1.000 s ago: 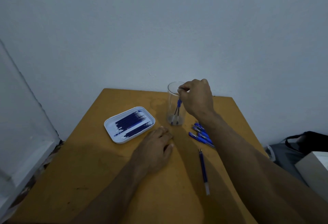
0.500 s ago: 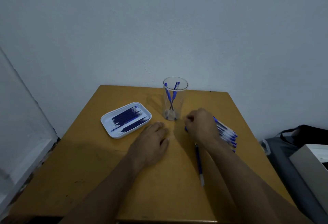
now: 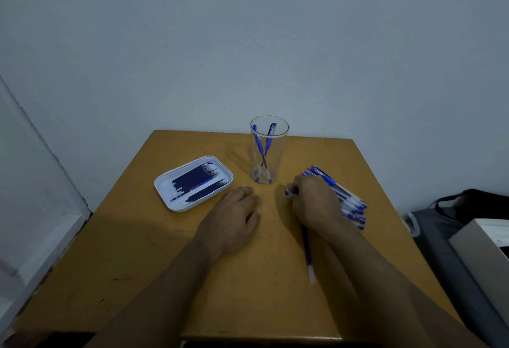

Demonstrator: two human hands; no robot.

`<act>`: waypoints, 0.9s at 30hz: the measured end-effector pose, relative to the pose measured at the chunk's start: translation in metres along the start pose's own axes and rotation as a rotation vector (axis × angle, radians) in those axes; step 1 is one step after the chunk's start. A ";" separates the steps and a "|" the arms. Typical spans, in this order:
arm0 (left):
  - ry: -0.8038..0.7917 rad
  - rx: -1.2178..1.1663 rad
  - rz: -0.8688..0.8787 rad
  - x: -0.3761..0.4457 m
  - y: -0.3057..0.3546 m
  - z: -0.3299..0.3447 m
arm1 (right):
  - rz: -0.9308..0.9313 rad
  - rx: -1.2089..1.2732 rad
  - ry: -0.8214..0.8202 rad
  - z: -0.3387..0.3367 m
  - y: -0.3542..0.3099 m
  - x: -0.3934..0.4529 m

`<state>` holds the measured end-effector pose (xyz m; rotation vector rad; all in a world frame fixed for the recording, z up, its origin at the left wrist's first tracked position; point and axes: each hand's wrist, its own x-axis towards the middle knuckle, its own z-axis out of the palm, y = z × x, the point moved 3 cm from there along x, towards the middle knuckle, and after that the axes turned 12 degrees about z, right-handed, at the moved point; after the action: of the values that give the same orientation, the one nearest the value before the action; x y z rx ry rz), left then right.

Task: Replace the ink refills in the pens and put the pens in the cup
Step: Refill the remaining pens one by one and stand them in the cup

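One wooden table [image 3: 137, 251]; white tray [image 3: 165, 185] of refills [image 3: 198, 182], left; clear cup [image 3: 268, 155] with two pens [image 3: 263, 144], centre; pen pile [image 3: 349, 204], right; left hand [image 3: 231, 221] flat, empty; right hand [image 3: 314, 204] curled on pile, pinching one pen [image 3: 289, 192]

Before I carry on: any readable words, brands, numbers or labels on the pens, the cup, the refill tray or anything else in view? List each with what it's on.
None can be read.
Pens in the pile: any barrel print is too small and blurred.
Two pens in the clear cup: no legible marking.
Refills in the white tray: no print visible.
Loose refill on the table: plain.
White box at right: no text visible.
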<state>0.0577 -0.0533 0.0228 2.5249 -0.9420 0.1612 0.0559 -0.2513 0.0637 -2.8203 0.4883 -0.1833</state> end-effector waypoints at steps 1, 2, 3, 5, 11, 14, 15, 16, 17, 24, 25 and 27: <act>0.000 0.003 0.002 0.000 0.000 0.000 | 0.003 0.009 0.005 -0.004 -0.001 -0.001; -0.001 0.001 0.004 0.000 0.000 0.000 | -0.004 0.021 0.016 -0.008 -0.002 -0.002; 0.002 -0.006 0.008 0.000 0.000 0.000 | -0.017 0.032 0.026 -0.012 -0.005 -0.003; 0.014 -0.027 0.016 -0.001 0.000 -0.001 | -0.054 0.033 0.042 -0.024 -0.011 -0.008; 0.175 -0.112 0.083 -0.009 0.001 -0.005 | -0.092 0.087 0.055 -0.055 -0.035 -0.027; 0.273 -0.188 0.106 -0.019 0.011 -0.012 | -0.080 0.313 -0.075 -0.058 -0.041 -0.036; 0.302 -0.218 0.112 -0.022 0.014 -0.014 | -0.071 0.416 -0.129 -0.056 -0.041 -0.040; 0.317 -0.252 0.108 -0.026 0.016 -0.016 | -0.054 0.532 -0.187 -0.054 -0.042 -0.045; 0.316 -0.310 0.094 -0.030 0.018 -0.017 | -0.024 0.656 -0.247 -0.050 -0.041 -0.049; 0.143 -0.974 -0.152 -0.046 0.019 -0.020 | 0.326 1.228 -0.538 -0.008 -0.029 -0.068; 0.126 -0.975 -0.157 -0.046 0.017 -0.020 | 0.363 1.276 -0.560 -0.003 -0.027 -0.069; 0.102 -0.922 -0.163 -0.045 0.013 -0.019 | 0.398 1.346 -0.619 0.004 -0.024 -0.072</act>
<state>0.0155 -0.0269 0.0328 1.6997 -0.5671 -0.1646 -0.0034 -0.2040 0.0607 -1.3235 0.4808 0.3254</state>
